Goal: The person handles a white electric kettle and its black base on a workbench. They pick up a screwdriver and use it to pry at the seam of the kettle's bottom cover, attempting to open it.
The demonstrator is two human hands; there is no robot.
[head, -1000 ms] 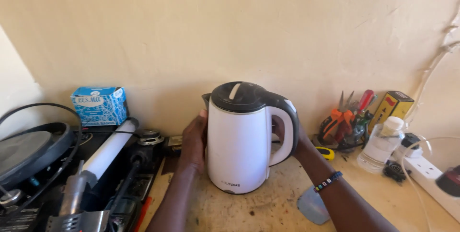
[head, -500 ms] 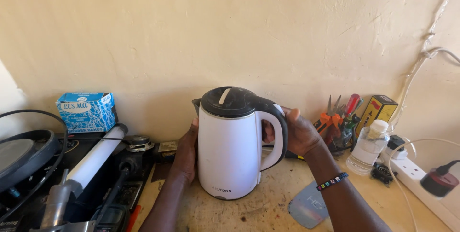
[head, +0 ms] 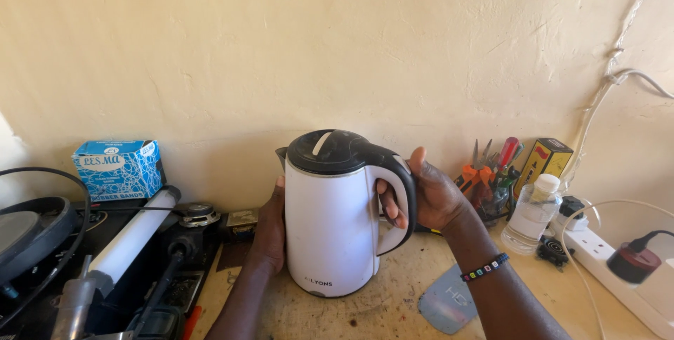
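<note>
A white electric kettle [head: 330, 227] with a black lid and black handle stands upright on the worn wooden bench [head: 393, 305] close to the wall. My left hand [head: 270, 231] lies flat against the kettle's left side. My right hand [head: 428, 196] is wrapped around the black handle, fingers through the loop and thumb over the top. A beaded bracelet sits on my right wrist.
Left: a blue box [head: 119, 169], a white tube [head: 133, 238], black cables and dark equipment. Right: a cup of pliers and screwdrivers [head: 491, 171], a yellow-black box [head: 544, 161], a clear bottle [head: 532, 215], a white power strip [head: 618, 270] with a plug. A grey flat piece [head: 449, 305] lies in front.
My right hand has closed around the kettle's handle, where before it was behind it. The view has shifted slightly; the kettle stays on the bench.
</note>
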